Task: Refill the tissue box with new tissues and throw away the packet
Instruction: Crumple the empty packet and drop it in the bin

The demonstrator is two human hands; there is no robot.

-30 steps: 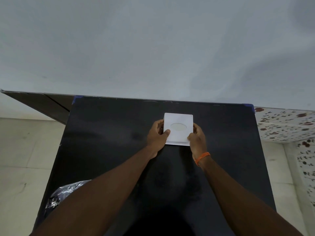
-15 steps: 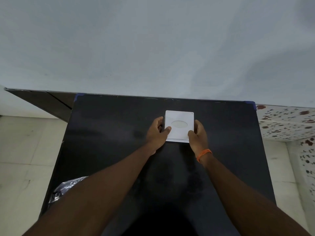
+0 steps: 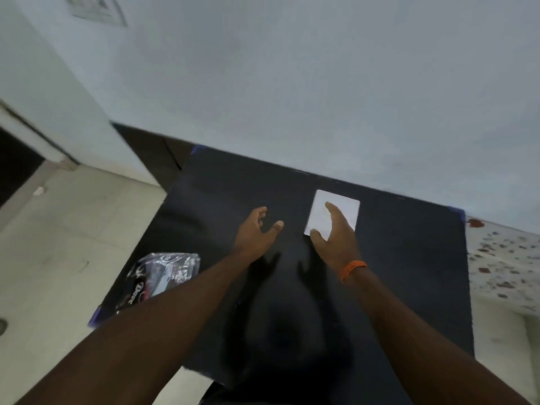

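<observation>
A white square tissue box (image 3: 342, 206) sits near the far edge of the black table (image 3: 394, 258). My right hand (image 3: 336, 235), with an orange band on its wrist, hovers over the box's near side with fingers spread, hiding part of its top. My left hand (image 3: 257, 229) is open above the bare table, well left of the box, touching nothing. A crumpled, shiny plastic packet (image 3: 165, 273) with print on it lies at the table's left edge, near my left forearm.
A pale wall rises right behind the table. Light tiled floor (image 3: 58, 244) lies to the left, with a dark doorway at the far left. A speckled white surface (image 3: 502, 258) adjoins the table on the right.
Both hands have let go of the tissue box and opened; the left hand has moved away to the left. The view has swung left, bringing the packet fully into sight.
</observation>
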